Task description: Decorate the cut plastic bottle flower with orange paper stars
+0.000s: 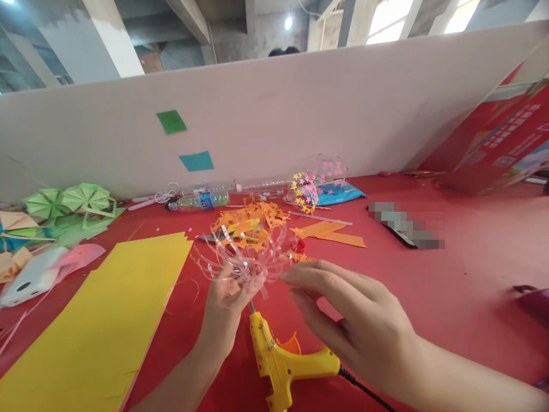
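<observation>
My left hand pinches the base of a clear plastic bottle piece cut into thin strips that curl outward. My right hand is just to the right of the strips, its fingers bent and the thumb a little apart; nothing shows between them. Below both hands a yellow hot glue gun with an orange trigger lies on the red table, nozzle toward the bottle piece. Behind the strips is a heap of orange paper stars, with a yellow-handled tool partly hidden among them.
Yellow paper sheets cover the left. Against the white partition lie a labelled plastic bottle and a clear bottle piece with yellow and pink stars. Orange strips and a phone-like dark object are farther right.
</observation>
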A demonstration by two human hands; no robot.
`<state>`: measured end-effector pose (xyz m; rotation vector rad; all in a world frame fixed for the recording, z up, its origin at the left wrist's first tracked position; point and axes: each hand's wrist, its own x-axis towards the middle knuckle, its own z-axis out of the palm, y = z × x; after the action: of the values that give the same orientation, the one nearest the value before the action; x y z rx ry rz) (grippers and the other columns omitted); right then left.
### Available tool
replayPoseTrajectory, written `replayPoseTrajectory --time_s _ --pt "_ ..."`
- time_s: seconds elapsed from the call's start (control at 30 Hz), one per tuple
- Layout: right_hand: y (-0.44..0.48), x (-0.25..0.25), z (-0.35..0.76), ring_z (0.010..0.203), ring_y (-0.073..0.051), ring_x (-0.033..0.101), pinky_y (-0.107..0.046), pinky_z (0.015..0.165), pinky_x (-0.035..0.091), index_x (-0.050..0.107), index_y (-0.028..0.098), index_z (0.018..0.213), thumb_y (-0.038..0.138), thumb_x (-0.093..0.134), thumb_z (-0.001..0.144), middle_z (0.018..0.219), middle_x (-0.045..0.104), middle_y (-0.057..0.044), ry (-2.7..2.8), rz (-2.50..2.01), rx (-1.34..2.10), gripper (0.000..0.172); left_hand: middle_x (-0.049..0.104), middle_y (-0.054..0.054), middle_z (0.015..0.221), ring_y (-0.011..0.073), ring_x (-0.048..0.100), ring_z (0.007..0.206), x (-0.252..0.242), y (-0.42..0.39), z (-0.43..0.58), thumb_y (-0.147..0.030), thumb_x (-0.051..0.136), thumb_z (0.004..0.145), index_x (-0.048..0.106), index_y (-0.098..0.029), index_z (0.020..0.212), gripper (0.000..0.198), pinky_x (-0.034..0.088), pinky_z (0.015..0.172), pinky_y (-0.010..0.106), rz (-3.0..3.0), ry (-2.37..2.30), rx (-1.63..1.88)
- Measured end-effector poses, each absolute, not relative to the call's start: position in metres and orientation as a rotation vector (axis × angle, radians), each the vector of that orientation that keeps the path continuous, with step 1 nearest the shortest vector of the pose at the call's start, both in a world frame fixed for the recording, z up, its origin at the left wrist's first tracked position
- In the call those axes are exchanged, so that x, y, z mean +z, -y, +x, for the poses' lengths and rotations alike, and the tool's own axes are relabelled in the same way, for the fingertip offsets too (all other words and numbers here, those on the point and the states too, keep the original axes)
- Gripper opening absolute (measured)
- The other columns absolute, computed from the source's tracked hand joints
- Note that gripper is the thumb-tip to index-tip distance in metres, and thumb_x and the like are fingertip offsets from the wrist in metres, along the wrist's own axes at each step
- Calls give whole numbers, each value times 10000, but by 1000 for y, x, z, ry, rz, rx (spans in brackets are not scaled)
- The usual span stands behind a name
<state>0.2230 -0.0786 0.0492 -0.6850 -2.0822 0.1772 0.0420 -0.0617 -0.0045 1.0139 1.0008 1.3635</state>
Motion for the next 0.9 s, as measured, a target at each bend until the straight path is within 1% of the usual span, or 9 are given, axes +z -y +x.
replayPoseTrajectory --time_s 0.1,0.17,0.23,0.3,0.4,0.47,0.63,0.77,0.9 --pt "76 44 218 666 -87 614 -176 589 494 534 181 1083 98 499 892 828 649 -3 2040 -828 304 211 653 7 877 152 608 860 -1 63 44 -277 752 713 597 -200 903 257 456 796 266 992 -1021 1350" --pt "74 42 215 662 -90 613 -178 575 490 542 181 1071 114 497 899 833 643 -11 2041 -829 356 191 656 2 864 158 612 870 0 65 46 -270 754 703 597 -202 906 266 455 793 266 972 -1005 1346" --pt "74 40 213 682 -102 608 -193 585 494 560 164 1053 123 482 915 850 635 -38 2065 -765 313 164 663 -1 848 164 620 864 1 66 47 -268 758 691 602 -207 915 280 460 774 266 947 -990 1355" --pt "74 40 212 660 -118 592 -212 565 487 584 144 996 113 461 924 808 626 -52 2113 -709 192 146 674 5 860 170 627 855 0 68 47 -254 764 677 610 -206 930 300 465 762 270 940 -980 1353" --pt "75 40 213 574 -127 543 -233 503 445 607 131 877 62 432 914 724 612 -51 2186 -673 12 192 688 22 883 170 635 842 0 69 46 -225 753 683 615 -194 904 262 473 750 271 962 -962 1324" --pt "75 39 213 542 -129 509 -246 475 415 613 131 827 48 414 908 704 604 -49 2203 -650 -49 230 693 27 869 165 640 818 1 69 46 -220 752 688 609 -185 868 233 479 728 266 960 -943 1302" --pt "73 39 212 528 -124 482 -243 471 410 601 132 721 53 401 918 655 573 -42 2205 -627 -57 291 704 51 826 148 647 694 5 67 45 -319 771 688 610 -157 848 279 500 667 268 896 -933 1273" --pt "72 36 209 531 -108 501 -213 476 422 587 144 696 104 376 952 650 564 -35 2213 -672 6 335 704 56 808 163 656 712 6 68 47 -325 782 675 610 -150 845 299 512 652 271 872 -924 1296" --pt "72 31 206 525 -98 511 -195 484 431 600 140 725 121 346 967 643 557 -25 2224 -707 57 352 699 44 798 173 660 764 4 70 48 -298 775 690 595 -160 836 269 521 688 277 875 -888 1296"
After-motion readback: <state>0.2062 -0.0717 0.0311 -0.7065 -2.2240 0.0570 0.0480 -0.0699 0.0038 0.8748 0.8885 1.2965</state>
